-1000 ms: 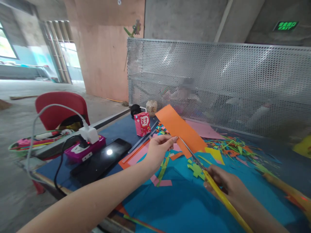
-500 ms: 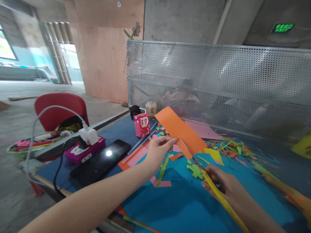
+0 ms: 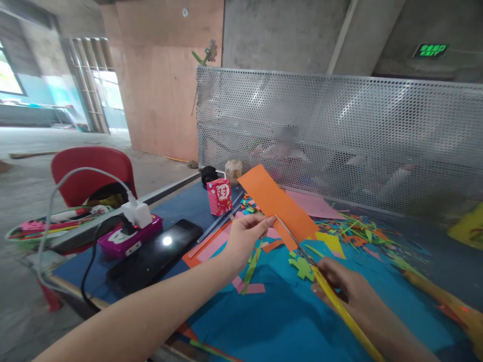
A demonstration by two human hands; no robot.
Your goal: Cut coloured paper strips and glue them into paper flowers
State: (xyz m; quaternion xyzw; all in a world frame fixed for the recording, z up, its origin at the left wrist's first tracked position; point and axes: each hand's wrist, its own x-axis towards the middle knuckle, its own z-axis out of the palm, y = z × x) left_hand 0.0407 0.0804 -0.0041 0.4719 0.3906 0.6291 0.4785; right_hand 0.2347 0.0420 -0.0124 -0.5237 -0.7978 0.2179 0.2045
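Blue surface (image 3: 171, 200): left hand (image 3: 245, 235) pinches orange paper (image 3: 277, 197), right hand (image 3: 349, 281) grips scissors (image 3: 335, 300) across it, cut seemingly partway, remainder whole.

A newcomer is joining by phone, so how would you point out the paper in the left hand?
Find the perforated metal screen along the table's far side. In front of it, the left hand pinches a long orange sheet by its near edge, next to the blades of yellow-handled scissors. Unlike the loose orange scraps, this broad piece is held in a hand.

Left hand (image 3: 245, 235) pinched, forearm (image 3: 166, 299) outstretched; right hand (image 3: 353, 282) curled.
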